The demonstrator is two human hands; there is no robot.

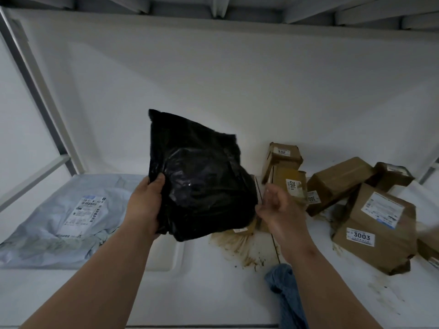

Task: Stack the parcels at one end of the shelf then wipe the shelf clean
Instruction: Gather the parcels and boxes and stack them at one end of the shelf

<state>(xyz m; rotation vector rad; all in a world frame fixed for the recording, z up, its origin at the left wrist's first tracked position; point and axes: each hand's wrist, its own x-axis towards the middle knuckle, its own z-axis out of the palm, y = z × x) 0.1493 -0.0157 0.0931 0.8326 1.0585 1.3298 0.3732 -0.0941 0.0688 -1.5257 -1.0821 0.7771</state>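
My left hand (145,205) grips a black plastic parcel bag (199,179) by its left edge and holds it up above the white shelf (166,293). My right hand (278,210) is blurred, just right of the bag's lower edge, fingers loosely curled with nothing clearly in them. A pale blue-grey mailer bag (64,222) with a label lies flat at the shelf's left end. Several brown cardboard parcels (377,226) lie jumbled on the right, one labelled 3003. Part of a small brown parcel (242,230) shows under the black bag.
A blue cloth (285,290) lies on the shelf near my right forearm. Brown stains (237,248) mark the shelf under and around the boxes. A metal upright (40,96) frames the left side. The shelf above (213,8) is close overhead.
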